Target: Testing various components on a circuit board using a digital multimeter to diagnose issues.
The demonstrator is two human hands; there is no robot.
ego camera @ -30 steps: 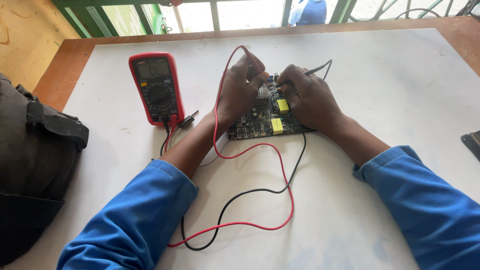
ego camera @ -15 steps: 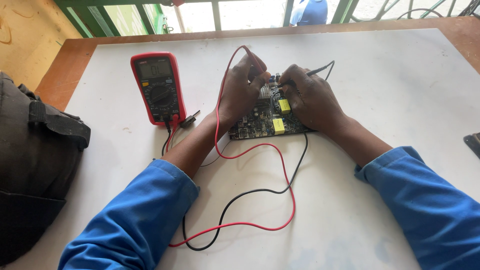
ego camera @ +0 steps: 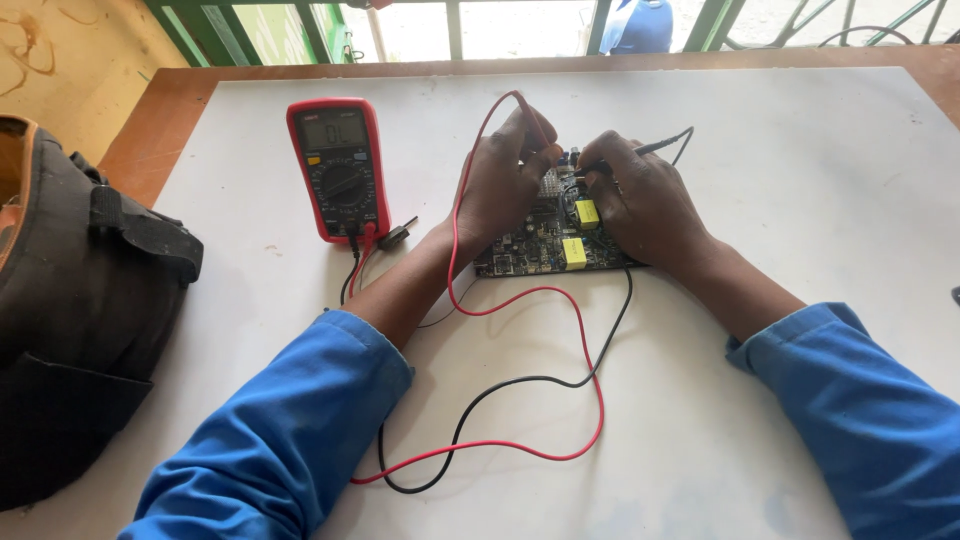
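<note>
A dark circuit board (ego camera: 548, 248) with two yellow blocks lies on the white table (ego camera: 780, 180). My left hand (ego camera: 505, 180) rests on the board's left part and pinches the red probe, its red lead (ego camera: 520, 300) looping toward me. My right hand (ego camera: 645, 200) lies on the board's right part and grips the black probe (ego camera: 660, 146), tip down by the left hand's. The black lead (ego camera: 520, 385) curls beside the red one. Both leads run to a red multimeter (ego camera: 338, 168) lying flat to the left.
A dark backpack (ego camera: 75, 300) sits at the table's left edge. A small black clip (ego camera: 396, 235) lies by the multimeter's lower right corner. Green railing bars (ego camera: 300, 25) stand behind the table. A dark object (ego camera: 955, 295) pokes in at the right edge.
Both hands stay on the board with the probes. The view has shifted slightly; nothing else has visibly moved.
</note>
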